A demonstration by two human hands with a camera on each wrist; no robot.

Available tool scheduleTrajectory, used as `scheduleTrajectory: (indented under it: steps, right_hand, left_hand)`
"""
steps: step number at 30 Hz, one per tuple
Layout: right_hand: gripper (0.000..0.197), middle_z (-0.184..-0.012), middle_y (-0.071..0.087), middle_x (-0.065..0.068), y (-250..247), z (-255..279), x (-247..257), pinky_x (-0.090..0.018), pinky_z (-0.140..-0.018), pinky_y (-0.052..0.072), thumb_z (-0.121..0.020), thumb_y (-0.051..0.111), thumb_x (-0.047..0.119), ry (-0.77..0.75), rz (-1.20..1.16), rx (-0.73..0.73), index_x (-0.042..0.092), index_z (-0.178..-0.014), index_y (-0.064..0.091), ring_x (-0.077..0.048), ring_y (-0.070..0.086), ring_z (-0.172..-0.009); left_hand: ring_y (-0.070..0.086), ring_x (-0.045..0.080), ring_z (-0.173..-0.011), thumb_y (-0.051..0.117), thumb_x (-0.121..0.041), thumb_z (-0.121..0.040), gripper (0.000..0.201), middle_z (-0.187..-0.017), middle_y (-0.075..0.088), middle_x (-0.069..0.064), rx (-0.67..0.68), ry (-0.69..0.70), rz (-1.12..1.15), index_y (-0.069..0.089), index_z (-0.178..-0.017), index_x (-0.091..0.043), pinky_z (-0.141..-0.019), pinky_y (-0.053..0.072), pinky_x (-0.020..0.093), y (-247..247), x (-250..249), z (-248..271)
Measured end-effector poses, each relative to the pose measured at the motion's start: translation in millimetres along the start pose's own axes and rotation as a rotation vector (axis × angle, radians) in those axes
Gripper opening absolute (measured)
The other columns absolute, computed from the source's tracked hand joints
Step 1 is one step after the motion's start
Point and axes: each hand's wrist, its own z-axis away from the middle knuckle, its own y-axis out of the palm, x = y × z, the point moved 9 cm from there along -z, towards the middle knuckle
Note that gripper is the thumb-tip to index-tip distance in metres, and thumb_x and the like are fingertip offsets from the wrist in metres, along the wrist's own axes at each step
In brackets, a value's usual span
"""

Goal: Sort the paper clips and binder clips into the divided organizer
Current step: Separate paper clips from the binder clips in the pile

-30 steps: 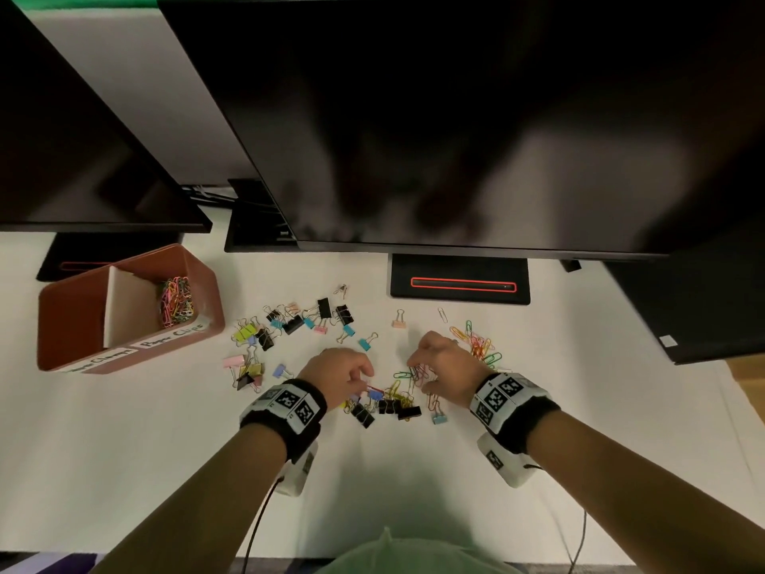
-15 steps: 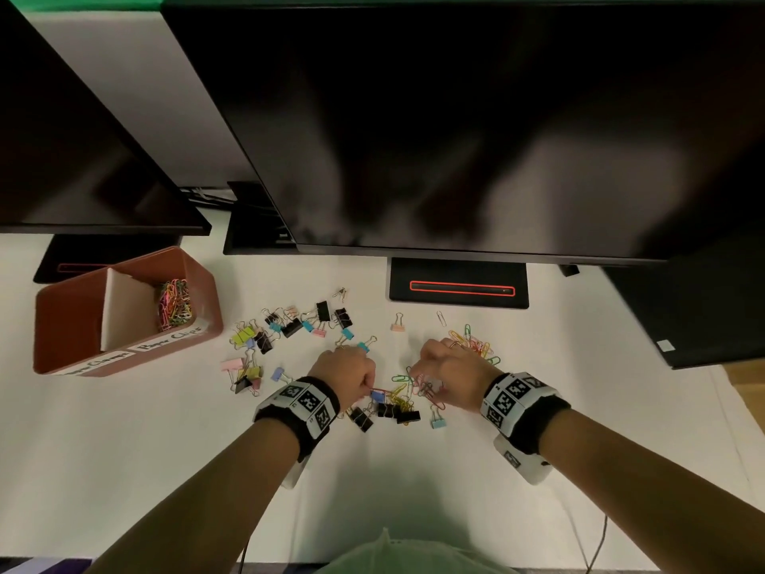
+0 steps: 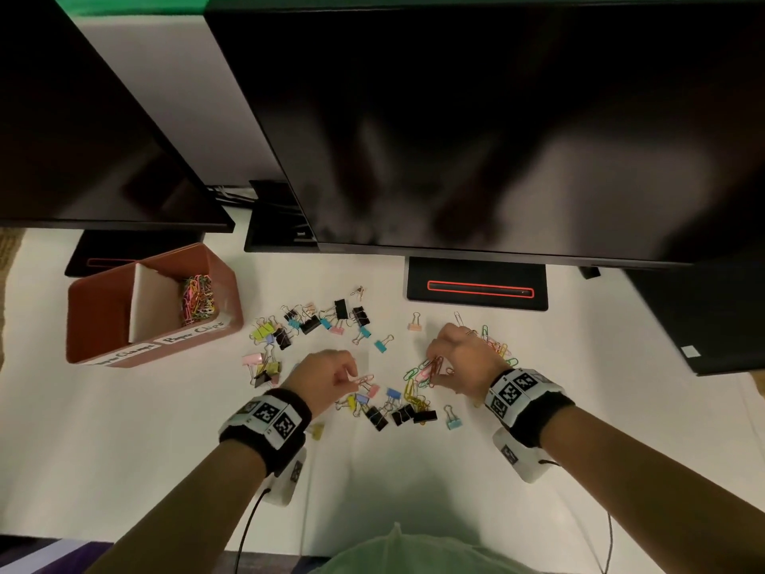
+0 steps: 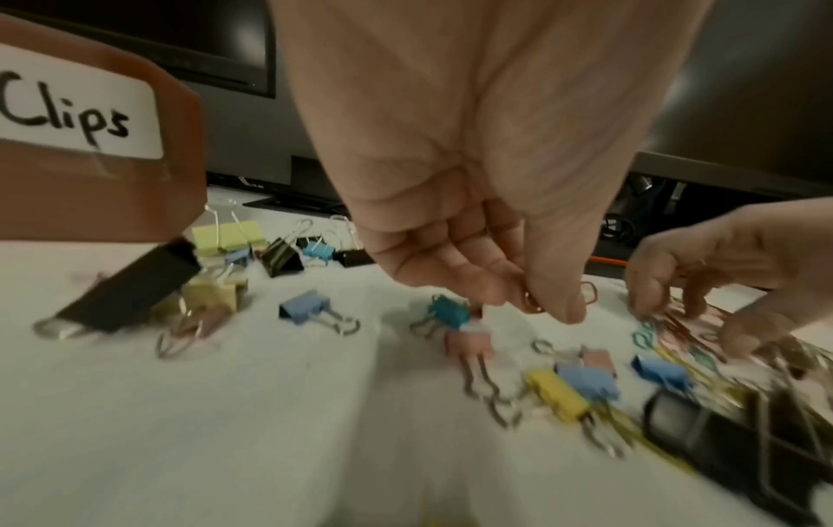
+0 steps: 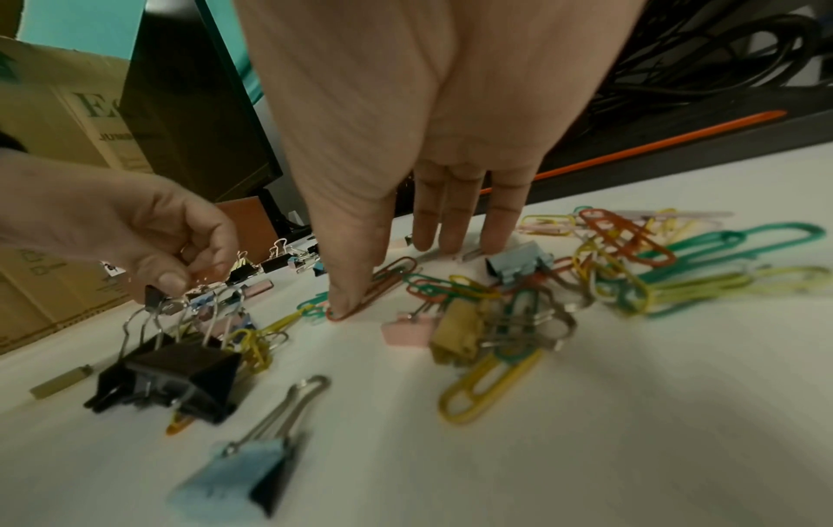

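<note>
A brown divided organizer [image 3: 99, 308] stands at the left, with coloured paper clips [image 3: 198, 300] in its right compartment; its left compartment shows nothing inside. Binder clips [image 3: 314, 323] and black binder clips [image 3: 407, 414] lie scattered mid-table, and loose paper clips [image 3: 494, 343] lie to the right. My left hand [image 3: 357, 377] pinches a pinkish paper clip [image 4: 534, 303] between thumb and fingers, just above the table. My right hand [image 3: 434, 368] pinches a red paper clip [image 5: 383, 281] at the pile, with the thumb on its end and the other fingertips touching the table.
Large dark monitors overhang the back of the white table [image 3: 124, 449]. A black stand base with a red line [image 3: 476, 285] sits just behind the clips. A cardboard box [image 5: 54, 178] shows in the right wrist view. Bare table lies in front of the clips.
My left hand has come up off the binder clip heap with a pinkish paper clip. My right hand stayed at the paper clips and now holds a red one.
</note>
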Motion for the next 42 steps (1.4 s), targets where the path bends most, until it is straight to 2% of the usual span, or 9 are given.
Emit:
scheduleTrajectory:
  steps: [4,9,12,16,21,26,31,37,42]
  right_hand:
    - [0.049,-0.129,0.044,0.002,8,2,10,-0.031,-0.098,0.037,-0.084,0.064,0.030,-0.087,0.089,0.091,0.025,-0.130,0.050,-0.019,0.045,-0.115]
    - [0.027,-0.115,0.054,-0.003,9,-4,19,-0.035,-0.093,0.046,-0.089,0.060,0.023,-0.093,0.043,0.086,0.019,-0.115,0.062,-0.022,0.051,-0.105]
    - [0.017,-0.107,0.059,-0.001,9,-7,19,-0.036,-0.090,0.048,-0.088,0.059,0.020,-0.066,0.007,0.079,0.017,-0.103,0.068,-0.021,0.053,-0.102]
    - [0.016,-0.106,0.063,-0.002,7,-8,16,-0.030,-0.092,0.044,-0.090,0.058,0.022,-0.020,-0.009,0.080,0.017,-0.102,0.067,-0.019,0.051,-0.104]
    - [0.016,-0.106,0.062,-0.005,8,-9,14,-0.028,-0.089,0.044,-0.089,0.059,0.022,0.027,-0.020,0.100,0.015,-0.101,0.066,-0.021,0.053,-0.102]
    - [0.015,-0.106,0.063,-0.004,9,-8,15,-0.027,-0.086,0.046,-0.089,0.058,0.020,0.049,-0.019,0.116,0.013,-0.101,0.065,-0.020,0.056,-0.099]
    - [0.017,-0.105,0.063,-0.004,14,-2,11,-0.023,-0.081,0.043,-0.091,0.056,0.022,0.074,-0.048,0.125,0.015,-0.105,0.064,-0.019,0.057,-0.098]
    - [0.017,-0.109,0.060,-0.005,11,3,16,-0.023,-0.083,0.044,-0.092,0.055,0.020,0.026,-0.033,0.093,0.013,-0.103,0.065,-0.020,0.057,-0.097]
    - [0.019,-0.106,0.063,-0.005,9,-2,25,-0.026,-0.086,0.045,-0.091,0.052,0.015,-0.029,-0.040,0.089,0.014,-0.107,0.062,-0.021,0.057,-0.097]
  left_hand:
    - [0.060,0.013,-0.094,0.069,-0.028,-0.080,0.017,-0.070,0.058,-0.009,0.049,0.012,-0.007,0.058,-0.091,-0.020,-0.086,0.046,0.026,26,7,4]
    - [0.057,0.017,-0.104,0.063,-0.024,-0.084,0.014,-0.101,0.065,0.004,-0.035,0.118,-0.156,0.062,-0.093,-0.014,-0.085,0.044,0.028,23,-8,4]
    - [0.058,0.019,-0.090,0.059,-0.026,-0.087,0.018,-0.097,0.059,0.003,-0.125,0.087,-0.155,0.060,-0.099,-0.013,-0.082,0.048,0.032,8,-6,0]
    - [0.051,0.014,-0.080,0.061,-0.021,-0.086,0.019,-0.087,0.056,-0.001,-0.172,0.158,-0.141,0.059,-0.105,-0.017,-0.075,0.045,0.029,0,-8,1]
    - [0.052,0.025,-0.116,0.059,-0.025,-0.087,0.025,-0.118,0.061,0.008,-0.020,0.251,-0.397,0.063,-0.112,-0.026,-0.097,0.042,0.039,27,-11,1]
    - [0.051,0.022,-0.104,0.052,-0.029,-0.091,0.023,-0.104,0.057,0.002,-0.052,0.246,-0.519,0.061,-0.111,-0.023,-0.084,0.036,0.033,29,-20,-2]
    - [0.047,0.020,-0.110,0.047,-0.027,-0.094,0.024,-0.112,0.053,0.001,-0.015,0.221,-0.600,0.056,-0.114,-0.020,-0.091,0.036,0.034,33,-20,-6]
    - [0.050,0.018,-0.102,0.051,-0.025,-0.091,0.015,-0.105,0.053,-0.001,0.030,0.189,-0.556,0.060,-0.101,-0.018,-0.085,0.036,0.032,33,-19,-10]
    - [0.050,0.018,-0.103,0.051,-0.024,-0.090,0.017,-0.106,0.056,-0.001,0.009,0.198,-0.547,0.057,-0.106,-0.019,-0.084,0.034,0.032,29,-20,-8]
